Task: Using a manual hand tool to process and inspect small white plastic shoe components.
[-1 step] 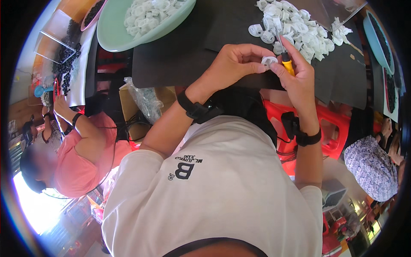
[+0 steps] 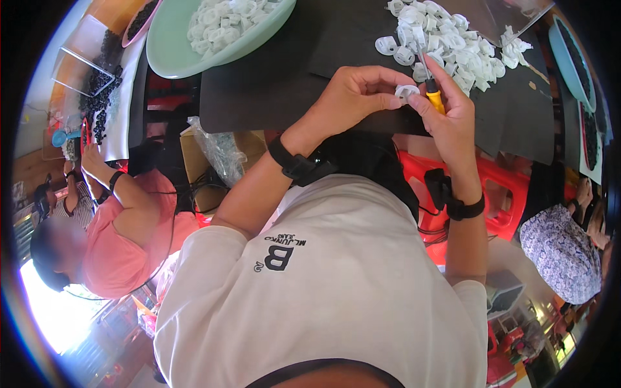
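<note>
Head view: the left hand [image 2: 354,96] pinches a white piece [image 2: 406,92] between thumb and finger, just above the near edge of the black table [image 2: 272,97]. The right hand [image 2: 454,111] is closed around a yellow-handled tool [image 2: 435,99], its metal shaft pointing away from the body, while its thumb comes up against the piece, or very near it; which of the two cannot be told.

Judged by how things lie, the work is partway along. One piece is in hand, a loose heap [image 2: 446,45] of similar ones lies just beyond the right hand, and a further lot [image 2: 226,26] sits in the green bowl [image 2: 167,59] at the far left. Whether heap or bowl holds the finished ones does not show, and the fingertips hide part of the held piece.

Around it, a small cluster [image 2: 515,50] lies right of the heap, near a clear panel [image 2: 532,15]. A blue basin [image 2: 563,71] stands farther right. At left, a co-worker in pink [image 2: 123,239] sits near dark bits [image 2: 100,84]. Nothing seems to block the hands, though the shaft overlaps the heap's near edge in this view.
</note>
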Available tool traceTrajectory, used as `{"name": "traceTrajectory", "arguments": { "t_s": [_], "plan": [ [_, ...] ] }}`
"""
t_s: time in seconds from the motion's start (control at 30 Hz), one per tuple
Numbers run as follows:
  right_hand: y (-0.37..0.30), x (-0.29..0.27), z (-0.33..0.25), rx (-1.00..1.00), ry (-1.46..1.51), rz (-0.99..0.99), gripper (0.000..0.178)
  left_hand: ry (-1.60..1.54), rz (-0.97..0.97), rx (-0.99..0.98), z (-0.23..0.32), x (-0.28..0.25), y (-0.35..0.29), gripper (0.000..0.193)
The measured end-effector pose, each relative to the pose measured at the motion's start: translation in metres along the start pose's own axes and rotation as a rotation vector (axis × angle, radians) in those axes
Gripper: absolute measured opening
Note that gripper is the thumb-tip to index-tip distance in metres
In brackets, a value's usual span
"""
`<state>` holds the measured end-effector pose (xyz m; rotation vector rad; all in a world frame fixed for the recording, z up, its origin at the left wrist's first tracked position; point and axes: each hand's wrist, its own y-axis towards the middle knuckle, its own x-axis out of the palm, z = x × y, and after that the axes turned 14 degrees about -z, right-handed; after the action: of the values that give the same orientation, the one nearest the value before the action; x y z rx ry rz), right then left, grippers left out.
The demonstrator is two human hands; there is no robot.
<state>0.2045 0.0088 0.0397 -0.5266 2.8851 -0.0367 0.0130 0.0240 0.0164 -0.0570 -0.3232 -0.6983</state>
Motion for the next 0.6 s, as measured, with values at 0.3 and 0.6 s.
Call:
{"name": "traceTrajectory", "arguments": {
  "t_s": [0.3, 0.6],
  "plan": [
    [-0.041, -0.003, -0.016, -0.089, -0.452, 0.029, 0.04, 0.088, 0.069, 0.001, -0.002, -0.001, 0.003, 0.031],
    [-0.05, 0.008, -0.03, 0.009, -0.808, -0.025, 0.04, 0.134, 0.073, -0.008, -0.002, 0.0, 0.002, 0.032]
  ]
}}
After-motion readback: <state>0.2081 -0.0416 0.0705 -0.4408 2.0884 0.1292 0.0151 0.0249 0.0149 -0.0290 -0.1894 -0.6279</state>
